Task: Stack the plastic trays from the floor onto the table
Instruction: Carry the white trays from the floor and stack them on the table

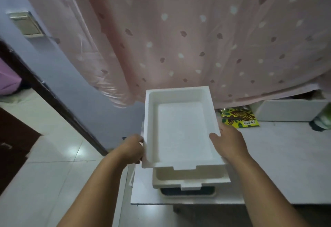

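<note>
Hands, left at nine o'clock and right at three, clamp the top tray; next, lower it squarely onto the stack.

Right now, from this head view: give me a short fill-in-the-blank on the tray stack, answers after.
1. The white rectangular plastic tray is gripped by ____ hands, the left hand and the right hand.
2. Under it sits a cream plastic tray on the white ____.
3. The yellow-green printed packet lies to the held tray's ____.

Answers: both; table; right
</note>
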